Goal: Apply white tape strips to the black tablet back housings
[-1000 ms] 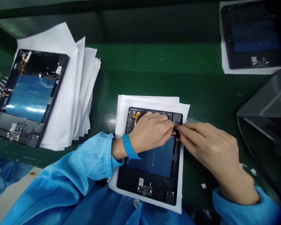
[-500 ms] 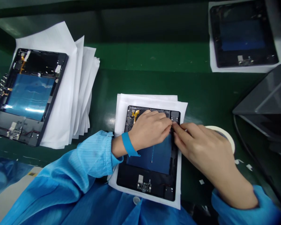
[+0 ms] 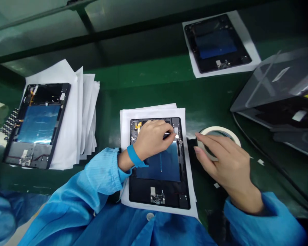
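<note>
An opened tablet lies before me on white sheets, its inner parts showing. A blue battery panel fills its middle, and a small circuit board sits low on it. Over the tablet's upper half is my left hand, wearing a blue wrist strap. Its thumb and forefinger are pinched near the upper right corner; what they hold, if anything, is hidden. To the right of the tablet my right hand is open, thumb and forefinger apart, partly covering a roll of tape.
At left another opened tablet rests on a stack of white sheets. A third tablet lies at the back right on white paper. A grey clear-sided case and a cable are on the right, with small white scraps near.
My right hand has drawn away from the tablet's upper right corner to the tape roll, and its fingers have parted. My left hand remains over the tablet. The camera view has shifted.
</note>
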Action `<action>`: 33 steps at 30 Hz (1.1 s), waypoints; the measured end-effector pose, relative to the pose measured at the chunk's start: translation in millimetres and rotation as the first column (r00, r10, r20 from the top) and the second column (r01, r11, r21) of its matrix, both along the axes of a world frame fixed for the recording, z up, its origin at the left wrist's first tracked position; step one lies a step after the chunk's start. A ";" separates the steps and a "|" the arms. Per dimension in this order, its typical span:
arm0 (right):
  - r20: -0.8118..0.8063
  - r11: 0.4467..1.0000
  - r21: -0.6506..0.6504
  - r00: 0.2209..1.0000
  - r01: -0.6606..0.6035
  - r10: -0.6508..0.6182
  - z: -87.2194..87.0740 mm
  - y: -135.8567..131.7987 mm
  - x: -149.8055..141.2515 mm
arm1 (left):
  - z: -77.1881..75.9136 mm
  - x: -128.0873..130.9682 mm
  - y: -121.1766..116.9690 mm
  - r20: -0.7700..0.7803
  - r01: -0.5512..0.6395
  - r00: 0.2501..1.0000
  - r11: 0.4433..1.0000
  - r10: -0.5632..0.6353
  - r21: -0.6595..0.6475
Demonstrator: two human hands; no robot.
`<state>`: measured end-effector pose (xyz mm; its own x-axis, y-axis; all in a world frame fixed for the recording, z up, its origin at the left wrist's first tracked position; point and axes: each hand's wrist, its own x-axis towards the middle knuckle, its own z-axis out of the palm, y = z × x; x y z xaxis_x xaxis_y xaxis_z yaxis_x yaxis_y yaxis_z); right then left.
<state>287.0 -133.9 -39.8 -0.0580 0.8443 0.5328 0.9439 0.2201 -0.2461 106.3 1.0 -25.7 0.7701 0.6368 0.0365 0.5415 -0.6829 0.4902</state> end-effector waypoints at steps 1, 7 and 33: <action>-0.034 1.000 0.005 0.999 -0.003 0.004 -0.9 -0.2 1.6 | 0.7 1.2 0.8 0.001 -0.011 1.000 1.000 0.011 -0.011; -0.088 1.000 -0.010 0.996 -0.029 0.028 -2.9 2.1 4.9 | 2.6 7.4 2.2 -0.032 -0.055 0.998 0.998 0.055 -0.008; 0.227 0.686 0.486 0.680 0.542 -0.698 -8.9 -99.0 112.0 | 32.1 -2.6 12.3 -0.013 -0.011 1.000 0.977 0.009 -0.213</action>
